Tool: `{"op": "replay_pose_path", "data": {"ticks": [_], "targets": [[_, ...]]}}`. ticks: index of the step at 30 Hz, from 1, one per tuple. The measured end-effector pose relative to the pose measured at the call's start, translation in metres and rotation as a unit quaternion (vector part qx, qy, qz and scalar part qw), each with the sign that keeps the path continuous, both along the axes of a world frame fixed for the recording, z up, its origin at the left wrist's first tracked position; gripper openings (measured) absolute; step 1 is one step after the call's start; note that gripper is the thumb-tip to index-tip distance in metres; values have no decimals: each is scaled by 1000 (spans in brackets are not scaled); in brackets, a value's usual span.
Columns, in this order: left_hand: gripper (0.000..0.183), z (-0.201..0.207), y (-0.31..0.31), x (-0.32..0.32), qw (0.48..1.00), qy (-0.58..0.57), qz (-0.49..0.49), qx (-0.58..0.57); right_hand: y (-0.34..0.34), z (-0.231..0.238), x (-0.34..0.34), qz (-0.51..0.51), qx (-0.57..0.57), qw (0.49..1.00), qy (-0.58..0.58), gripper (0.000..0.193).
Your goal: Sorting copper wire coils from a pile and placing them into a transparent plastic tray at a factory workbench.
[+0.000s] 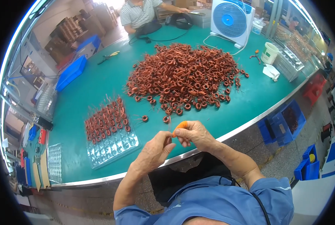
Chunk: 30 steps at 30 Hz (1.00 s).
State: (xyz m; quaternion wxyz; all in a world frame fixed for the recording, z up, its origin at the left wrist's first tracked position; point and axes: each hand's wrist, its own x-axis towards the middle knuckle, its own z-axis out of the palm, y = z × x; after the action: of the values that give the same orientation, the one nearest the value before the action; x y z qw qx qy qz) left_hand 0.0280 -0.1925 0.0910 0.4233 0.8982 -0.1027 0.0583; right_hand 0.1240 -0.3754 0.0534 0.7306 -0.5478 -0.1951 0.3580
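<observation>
Head | hands (199, 135) together, pinching thin wires (169, 126) | coil pile (186, 77) beyond them

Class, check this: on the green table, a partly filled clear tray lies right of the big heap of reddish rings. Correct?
The side is wrong: in the head view, the partly filled clear tray lies left of the big heap of reddish rings on the green table.

Speckled floor (284, 169) (grey) borders the green table (107, 80).

A fan (232, 21) stands near a pale bucket (269, 53).
</observation>
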Motion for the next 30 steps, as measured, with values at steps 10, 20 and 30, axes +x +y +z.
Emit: {"op": "replay_pose_path", "data": {"ticks": [10, 20, 30], "targets": [[22, -3, -1, -9, 930, -137, -62, 336, 3, -13, 0, 42, -50, 997, 27, 26], [20, -12, -12, 0, 920, -27, 5, -392, 13, 23, -8, -120, 6, 982, -143, 18], [18, -32, -16, -4, 866, 14, -4, -500, 27, 14, 2, -22, 117, 989, -84, 41]]}}
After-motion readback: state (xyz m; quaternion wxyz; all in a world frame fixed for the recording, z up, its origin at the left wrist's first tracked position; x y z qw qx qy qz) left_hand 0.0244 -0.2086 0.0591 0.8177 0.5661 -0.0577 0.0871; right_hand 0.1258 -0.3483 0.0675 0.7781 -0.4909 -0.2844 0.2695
